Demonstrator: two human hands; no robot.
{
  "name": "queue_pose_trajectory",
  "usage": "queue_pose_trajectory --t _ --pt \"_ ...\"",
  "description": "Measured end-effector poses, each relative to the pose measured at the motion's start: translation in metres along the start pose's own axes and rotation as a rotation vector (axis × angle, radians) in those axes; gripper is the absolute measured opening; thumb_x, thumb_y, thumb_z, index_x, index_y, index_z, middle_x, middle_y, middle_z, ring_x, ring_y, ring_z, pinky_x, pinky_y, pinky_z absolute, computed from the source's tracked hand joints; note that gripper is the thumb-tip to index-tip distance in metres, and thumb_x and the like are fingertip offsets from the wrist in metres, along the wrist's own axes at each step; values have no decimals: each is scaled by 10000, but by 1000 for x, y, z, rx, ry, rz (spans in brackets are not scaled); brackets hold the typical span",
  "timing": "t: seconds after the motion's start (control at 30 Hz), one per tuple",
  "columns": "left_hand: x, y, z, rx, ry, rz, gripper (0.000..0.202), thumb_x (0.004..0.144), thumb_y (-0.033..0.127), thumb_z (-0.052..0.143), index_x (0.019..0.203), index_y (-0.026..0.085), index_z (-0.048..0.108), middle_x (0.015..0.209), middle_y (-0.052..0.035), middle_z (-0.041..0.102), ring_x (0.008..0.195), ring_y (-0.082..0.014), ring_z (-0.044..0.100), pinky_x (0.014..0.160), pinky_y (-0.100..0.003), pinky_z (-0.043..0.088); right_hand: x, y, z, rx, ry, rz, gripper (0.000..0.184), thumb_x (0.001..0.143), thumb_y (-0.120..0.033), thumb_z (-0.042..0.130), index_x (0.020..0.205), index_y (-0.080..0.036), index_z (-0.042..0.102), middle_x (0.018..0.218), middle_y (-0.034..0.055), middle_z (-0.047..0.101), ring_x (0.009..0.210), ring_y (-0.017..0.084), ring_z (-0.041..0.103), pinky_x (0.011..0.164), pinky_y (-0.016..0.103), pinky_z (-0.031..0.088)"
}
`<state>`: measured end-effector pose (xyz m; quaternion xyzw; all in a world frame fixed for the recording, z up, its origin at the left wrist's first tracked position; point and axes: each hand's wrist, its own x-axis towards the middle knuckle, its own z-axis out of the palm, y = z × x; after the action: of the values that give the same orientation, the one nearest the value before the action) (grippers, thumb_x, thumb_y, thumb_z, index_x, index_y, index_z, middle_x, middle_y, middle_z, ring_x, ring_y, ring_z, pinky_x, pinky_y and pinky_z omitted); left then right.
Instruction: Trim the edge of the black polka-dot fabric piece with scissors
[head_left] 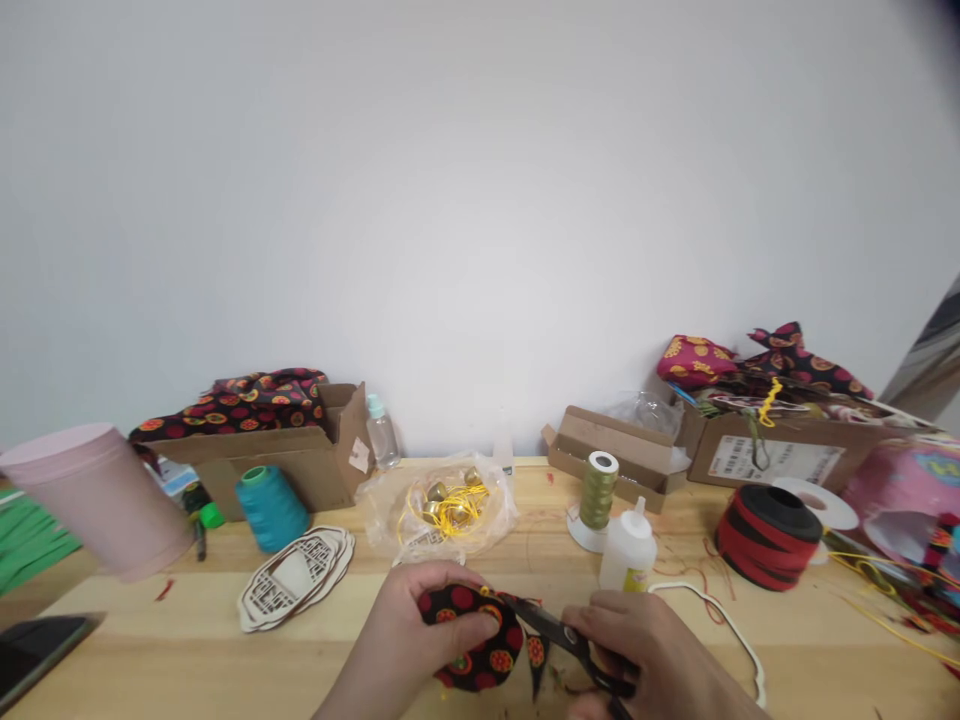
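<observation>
Item: patterned fabric piece (480, 640), black with red and orange dots, rounded in outline, held low at the front edge of the wooden table (225, 640), just above its surface. The left hand (409, 640) was closed on the piece's left side, thumb laid over the top. The right hand (660, 655) was closed through the handles of black scissors (559, 632), whose blades met the piece's right edge. Progress, as judged: the left and lower edges appeared already rounded, while a narrow pointed strip of the same cloth hung from the right side, so trimming seemed partly done with that side left to finish. Orientation: the piece's long axis ran roughly left to right, slightly tilted; the scissors lay along a slanting line, tips pointing left and a little upward toward the cloth, handles lower right. Nearby, beyond the hands: a white glue bottle (628, 550), an olive thread spool (598, 492) just behind it, and a clear bag of gold bells with yellow cord (444, 505). Left of these: a stack of cut wooden shapes (296, 578), a teal thread cone (271, 507) lying tilted, a pink cup (97, 500). Right: a roll of red and black ribbon (769, 535) and a white outline frame (731, 630) beside the right hand. Along the wall: cardboard boxes (300, 460) holding more patterned cloth.
</observation>
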<state>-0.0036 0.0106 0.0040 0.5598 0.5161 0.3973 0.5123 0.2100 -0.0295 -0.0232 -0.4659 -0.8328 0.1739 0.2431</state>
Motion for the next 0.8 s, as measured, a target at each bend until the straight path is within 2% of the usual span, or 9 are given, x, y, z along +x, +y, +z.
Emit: queue_pose_trajectory --t 0.17,0.3,0.4,0.53,0.8 --pt "0 1 -1 -12 -21 3 139 479 185 757 597 183 685 577 8 703 556 -151 633 542 -217 503 3 -5 -7 26 1 -32 763 704 -768 243 764 -116 635 561 3 444 482 120 391 451 237 244" --pt "0 2 0 3 -42 -12 127 494 192 750 603 177 686 583 -5 706 560 -162 641 544 -226 503 4 -7 -10 42 -16 -41 772 707 -771 203 713 -121 619 567 19 462 481 128 412 442 241 247" --pt "-1 1 2 17 -20 -5 130 479 186 751 589 175 683 576 -6 700 560 -162 634 546 -226 497 3 -6 -10 32 -19 -28 615 738 -688 371 754 -127 622 583 16 479 489 129 421 448 239 253" --pt "-2 -1 4 9 33 -4 126 458 187 744 564 176 677 527 -4 678 508 -151 596 473 -216 464 2 -2 -7 -60 -63 -5 378 672 -474 632 837 -134 647 608 24 538 493 129 432 446 236 250" --pt "-1 -3 6 25 27 -35 143 448 197 733 579 174 680 514 -13 672 493 -153 583 453 -225 452 4 -5 -6 -182 -40 32 293 655 -341 684 884 -160 658 655 45 616 521 150 514 455 238 278"
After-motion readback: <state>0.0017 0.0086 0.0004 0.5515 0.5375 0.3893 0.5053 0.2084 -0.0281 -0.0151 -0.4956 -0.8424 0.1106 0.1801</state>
